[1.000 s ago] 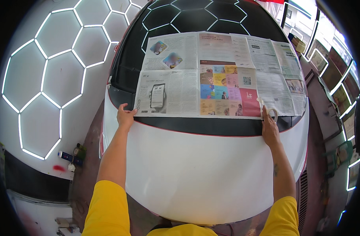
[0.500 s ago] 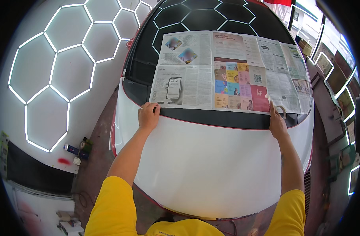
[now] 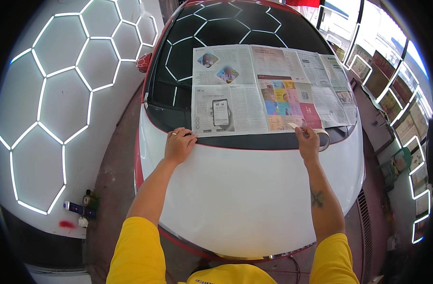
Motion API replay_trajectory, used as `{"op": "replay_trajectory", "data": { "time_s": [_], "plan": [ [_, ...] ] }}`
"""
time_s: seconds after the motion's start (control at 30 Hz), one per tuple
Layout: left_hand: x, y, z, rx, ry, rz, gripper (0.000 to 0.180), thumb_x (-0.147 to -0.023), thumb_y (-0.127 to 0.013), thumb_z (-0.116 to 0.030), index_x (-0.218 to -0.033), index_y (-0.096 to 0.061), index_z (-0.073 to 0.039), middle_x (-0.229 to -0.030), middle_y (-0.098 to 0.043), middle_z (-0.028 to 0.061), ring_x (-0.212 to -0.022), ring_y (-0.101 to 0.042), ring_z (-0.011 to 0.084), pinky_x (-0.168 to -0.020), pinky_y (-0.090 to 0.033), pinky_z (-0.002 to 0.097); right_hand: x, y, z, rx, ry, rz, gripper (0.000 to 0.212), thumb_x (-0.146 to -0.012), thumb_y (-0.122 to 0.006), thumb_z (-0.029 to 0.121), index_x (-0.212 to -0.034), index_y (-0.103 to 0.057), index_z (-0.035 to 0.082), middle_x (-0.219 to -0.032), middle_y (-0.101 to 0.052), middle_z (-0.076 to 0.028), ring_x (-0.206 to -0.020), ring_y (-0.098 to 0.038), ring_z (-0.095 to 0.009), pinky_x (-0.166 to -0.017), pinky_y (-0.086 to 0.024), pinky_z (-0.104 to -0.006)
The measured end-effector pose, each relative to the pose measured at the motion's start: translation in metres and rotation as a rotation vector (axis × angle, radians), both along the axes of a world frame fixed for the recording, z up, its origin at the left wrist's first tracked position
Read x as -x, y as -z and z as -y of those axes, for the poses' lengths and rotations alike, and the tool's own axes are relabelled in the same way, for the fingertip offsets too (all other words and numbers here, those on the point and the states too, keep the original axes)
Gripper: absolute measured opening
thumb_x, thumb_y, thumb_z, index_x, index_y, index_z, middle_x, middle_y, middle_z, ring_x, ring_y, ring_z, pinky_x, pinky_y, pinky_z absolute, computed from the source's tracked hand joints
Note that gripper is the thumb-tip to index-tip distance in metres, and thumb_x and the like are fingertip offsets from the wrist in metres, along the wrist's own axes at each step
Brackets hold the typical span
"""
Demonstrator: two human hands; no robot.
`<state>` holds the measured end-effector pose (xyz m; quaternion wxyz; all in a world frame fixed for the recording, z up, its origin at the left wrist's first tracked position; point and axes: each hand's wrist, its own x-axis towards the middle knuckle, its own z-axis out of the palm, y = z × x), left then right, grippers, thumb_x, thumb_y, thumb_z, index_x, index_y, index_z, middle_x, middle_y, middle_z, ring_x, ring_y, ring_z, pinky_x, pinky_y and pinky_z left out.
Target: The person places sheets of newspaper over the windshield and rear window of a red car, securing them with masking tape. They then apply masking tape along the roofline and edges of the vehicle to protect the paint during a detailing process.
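Note:
A wide newspaper sheet (image 3: 247, 106) lies spread over the lower part of the car's dark windshield (image 3: 162, 102). My left hand (image 3: 179, 146) is closed at the sheet's near left corner, its fingertips gripping the paper edge. Farther right along the near edge, my right hand (image 3: 308, 142) holds a roll of masking tape (image 3: 325, 140), which hangs beside the palm. A short pale strip of tape (image 3: 292, 125) sticks out past its pinched fingertips, over the paper. Whether that strip touches the sheet I cannot tell.
The car's white hood (image 3: 249, 189) stretches between my arms and the windshield. A red side mirror (image 3: 143, 62) juts out at the far left. Against the left wall with hexagonal lights stand several bottles or cans (image 3: 86, 203). A green chair (image 3: 396, 163) is at the right.
My right hand has moved left along the newspaper's near edge with the tape roll. The left hand stays at the near left corner. The whole view has shifted somewhat.

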<state>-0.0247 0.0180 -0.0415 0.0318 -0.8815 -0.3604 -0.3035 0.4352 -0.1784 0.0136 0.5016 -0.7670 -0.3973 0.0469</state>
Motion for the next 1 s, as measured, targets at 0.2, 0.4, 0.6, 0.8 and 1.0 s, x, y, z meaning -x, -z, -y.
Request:
{"op": "replay_trajectory", "data": {
  "time_s": [0.2, 0.4, 0.6, 0.8, 1.0],
  "plan": [
    [0.003, 0.003, -0.030, 0.101, 0.095, 0.149, 0.014, -0.093, -0.083, -0.028, -0.099, -0.089, -0.017, -0.107, -0.073, -0.0018, -0.121, -0.061, 0.0227, -0.107, -0.042, 0.0445, 0.153, 0.016, -0.063, 0.076, -0.192, -0.095, 0.033, -0.096, -0.078, 0.029, -0.101, -0.078, -0.003, -0.089, -0.076, -0.013, -0.083, -0.068, -0.022, -0.081, -0.053, -0.0384],
    [0.018, 0.016, -0.041, 0.175, 0.180, 0.237, 0.015, -0.092, -0.085, -0.026, -0.104, -0.089, -0.020, -0.112, -0.072, 0.0000, -0.124, -0.061, 0.0251, -0.112, -0.041, 0.0451, 0.276, 0.024, -0.131, 0.321, -0.230, -0.069, 0.034, -0.097, -0.076, 0.039, -0.103, -0.080, 0.006, -0.092, -0.078, -0.013, -0.092, -0.074, -0.030, -0.094, -0.052, -0.0470],
    [0.029, 0.026, -0.048, 0.141, 0.275, 0.280, 0.015, -0.093, -0.083, -0.023, -0.107, -0.089, -0.020, -0.117, -0.072, 0.0018, -0.131, -0.060, 0.0279, -0.115, -0.043, 0.0467, 0.295, 0.044, -0.161, 0.535, -0.190, 0.083, 0.038, -0.095, -0.075, 0.047, -0.102, -0.082, 0.010, -0.099, -0.077, -0.012, -0.105, -0.074, -0.033, -0.102, -0.048, -0.0536],
    [0.026, 0.027, -0.049, 0.156, 0.287, 0.320, 0.017, -0.093, -0.081, -0.021, -0.108, -0.088, -0.019, -0.117, -0.072, 0.0025, -0.131, -0.060, 0.0290, -0.116, -0.042, 0.0466, 0.289, 0.050, -0.165, 0.530, -0.136, 0.066, 0.039, -0.092, -0.078, 0.047, -0.093, -0.080, 0.009, -0.098, -0.078, -0.012, -0.103, -0.074, -0.034, -0.098, -0.050, -0.0545],
    [0.028, 0.026, -0.049, 0.170, 0.234, 0.300, 0.024, -0.090, -0.083, -0.034, -0.106, -0.088, -0.016, -0.119, -0.071, 0.0033, -0.132, -0.060, 0.0284, -0.118, -0.040, 0.0470, 0.296, 0.039, -0.166, 0.545, -0.160, 0.053, 0.038, -0.090, -0.080, 0.046, -0.090, -0.080, 0.008, -0.093, -0.078, -0.014, -0.099, -0.074, -0.036, -0.096, -0.050, -0.0546]
  ]
}}
